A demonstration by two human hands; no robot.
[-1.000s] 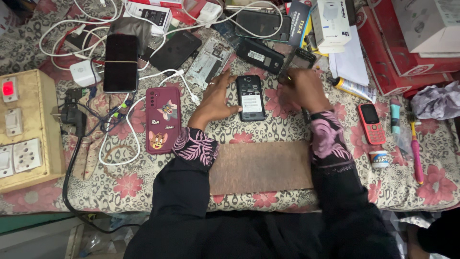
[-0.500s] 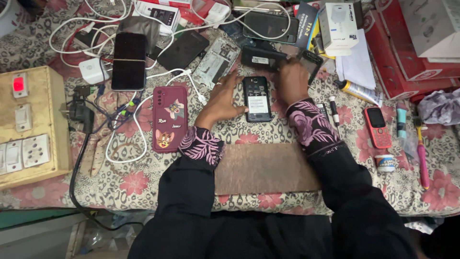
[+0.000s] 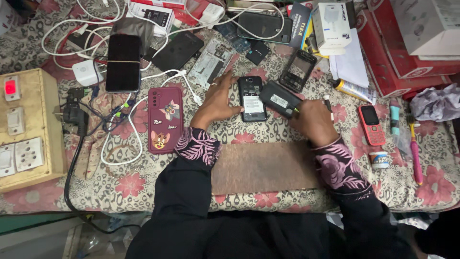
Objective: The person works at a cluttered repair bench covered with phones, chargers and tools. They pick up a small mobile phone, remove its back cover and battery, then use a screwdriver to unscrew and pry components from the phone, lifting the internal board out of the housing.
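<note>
Right hand: the right hand (image 3: pixel 314 122) is closed around a flat black rectangular battery (image 3: pixel 280 98), held tilted just right of the opened phone.
Left hand: the left hand (image 3: pixel 218 98) lies flat, fingers spread, its fingertips touching the left edge of the opened phone; it grips nothing.
Opened phone: the opened phone (image 3: pixel 252 98) is a small black slab, back cover off, a pale label showing, flat on the floral cloth (image 3: pixel 143 187).
Wooden board: a worn brown board (image 3: pixel 263 168) lies just below the opened phone, between the two patterned sleeves.
Phone shell: a hollow black frame (image 3: pixel 298 70) sits up and right of the opened phone.
Maroon case: a glossy cartoon-printed case (image 3: pixel 165 119) lies well left of the opened phone.
Red keypad phone: a red keypad phone (image 3: pixel 371 124) lies well right of the opened phone.
Switchboard: a cream wooden switchboard (image 3: pixel 26 129) stands far left of the opened phone.
</note>
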